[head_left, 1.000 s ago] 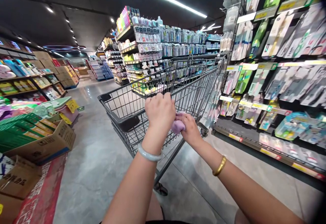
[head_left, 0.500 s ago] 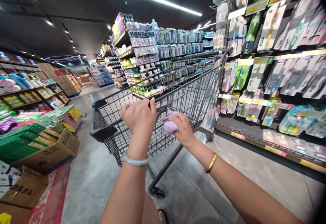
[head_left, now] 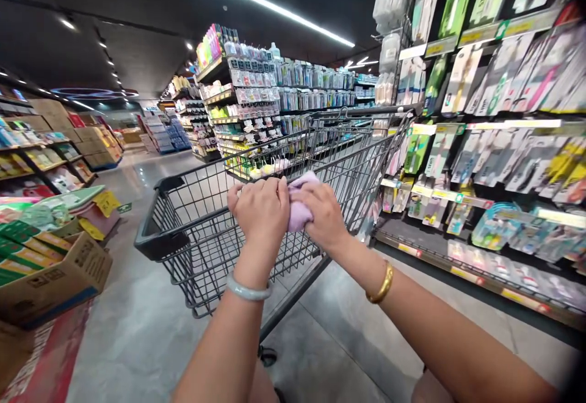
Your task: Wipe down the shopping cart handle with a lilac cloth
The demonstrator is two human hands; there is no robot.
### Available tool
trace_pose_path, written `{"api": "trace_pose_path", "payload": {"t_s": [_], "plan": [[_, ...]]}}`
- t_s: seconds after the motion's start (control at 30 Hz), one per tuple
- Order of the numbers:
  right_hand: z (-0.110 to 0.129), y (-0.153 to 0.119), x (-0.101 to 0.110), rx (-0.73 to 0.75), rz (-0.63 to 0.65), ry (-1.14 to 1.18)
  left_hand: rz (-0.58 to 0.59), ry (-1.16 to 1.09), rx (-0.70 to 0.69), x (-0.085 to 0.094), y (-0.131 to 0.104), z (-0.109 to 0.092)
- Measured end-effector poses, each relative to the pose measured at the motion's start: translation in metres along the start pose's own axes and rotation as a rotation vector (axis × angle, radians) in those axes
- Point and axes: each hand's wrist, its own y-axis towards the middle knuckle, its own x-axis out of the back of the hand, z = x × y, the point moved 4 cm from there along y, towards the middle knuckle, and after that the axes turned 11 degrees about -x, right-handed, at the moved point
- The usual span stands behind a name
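Lilac cloth (head_left: pixel 300 215) bunched, gripped by right hand (head_left: pixel 324 217), lying at that hand's 9 o'clock, before cart (head_left: pixel 168 244). Cart's near side runs 8 to 2 o'clock. Left hand (head_left: pixel 260 209) curled, just at cloth's 9 o'clock; whether gripping cart, cannot tell.

Shop: stocked shelves (head_left: pixel 414 230), shopping cart (head_left: pixel 215 223)

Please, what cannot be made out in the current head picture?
In the head view:
Left hand: its palm, hidden by its own back.
Crumpled lilac cloth: full shape, partly covered by the right hand.
Open brown cardboard box: left end, cut off by the picture edge.
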Motion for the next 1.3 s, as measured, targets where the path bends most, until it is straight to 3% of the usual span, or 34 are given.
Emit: {"api": "trace_pose_path", "payload": {"t_s": [0.1,0.23,0.33,0.43,0.53,0.63,0.73,0.83,1.0,1.17,1.3], "plan": [[0.021,0.039,0.02,-0.008,-0.027,-0.042,-0.02,-0.005,0.077,-0.002,0.0,0.006],[0.031,0.075,0.032,0.001,0.161,-0.156,-0.082,0.018,0.09,-0.001,-0.003,0.015],[0.006,0.088,0.052,-0.09,0.264,-0.254,-0.137,0.033,0.071,0.002,-0.007,0.022],[-0.032,0.099,0.079,-0.352,0.288,-0.28,-0.163,0.026,0.095,0.007,-0.009,0.026],[-0.037,0.103,0.083,-0.47,0.368,-0.303,-0.15,0.02,0.127,0.011,-0.007,0.023],[-0.001,0.097,0.062,-0.323,0.467,-0.354,-0.177,-0.02,0.121,0.015,-0.004,0.013],[0.036,0.084,0.043,-0.151,0.46,-0.319,-0.2,-0.093,0.095,0.015,-0.002,0.002],[0.044,0.075,0.043,-0.077,0.464,-0.273,-0.191,-0.096,0.081,0.012,-0.002,-0.002],[0.004,0.078,0.078,-0.064,0.551,-0.336,-0.309,-0.033,0.002,0.014,-0.007,-0.002],[-0.048,0.075,0.115,-0.208,0.402,-0.459,-0.422,-0.004,-0.073,0.013,-0.013,0.003],[-0.048,0.066,0.123,-0.185,0.313,-0.502,-0.472,0.028,-0.114,0.015,-0.016,0.005]]}}
